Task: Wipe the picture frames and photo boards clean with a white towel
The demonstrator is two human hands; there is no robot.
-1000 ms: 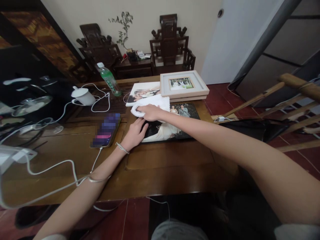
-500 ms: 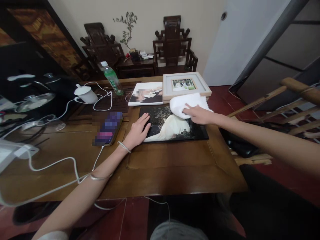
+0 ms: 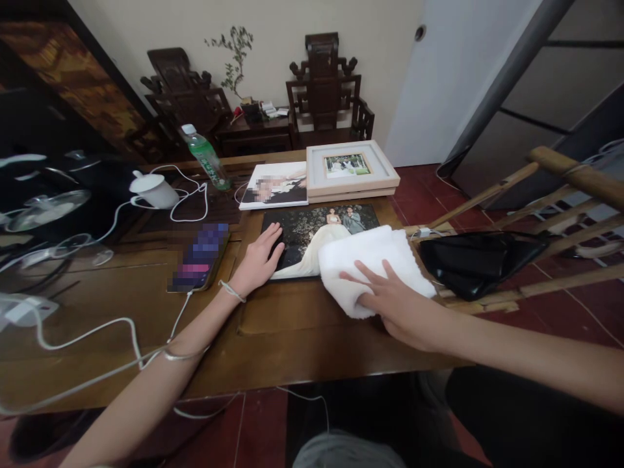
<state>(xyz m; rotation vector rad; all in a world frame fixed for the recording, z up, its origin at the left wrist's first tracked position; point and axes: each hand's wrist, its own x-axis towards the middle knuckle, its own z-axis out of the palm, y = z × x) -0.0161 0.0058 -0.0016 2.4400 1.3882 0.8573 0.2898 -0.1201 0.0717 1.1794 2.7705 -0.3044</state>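
Observation:
A dark wedding photo panel (image 3: 297, 240) lies flat on the wooden table, showing a couple and a long pale gown train. Flat on its left edge rests my left hand (image 3: 260, 257), fingers stretched out and nothing in them. My right hand (image 3: 390, 296) holds a folded white towel (image 3: 380, 253) over the panel's lower right part and near edge. Some of its fingers spread on top of the towel while others tuck against its near side. That corner of the panel is hidden under the towel.
Behind the panel are a light wooden picture frame (image 3: 314, 170) and a white-edged photo print (image 3: 277, 185). Left stand a phone (image 3: 199, 257) on a cable, a green bottle (image 3: 207, 156), a white lidded cup (image 3: 155, 192) and a pot (image 3: 49, 211). A bamboo chair (image 3: 507, 172) holds a black bag (image 3: 478, 260).
My right hand has drawn the towel from the panel's far right corner toward me, uncovering the couple in the picture. My left hand stays on the left edge. The view has shifted slightly.

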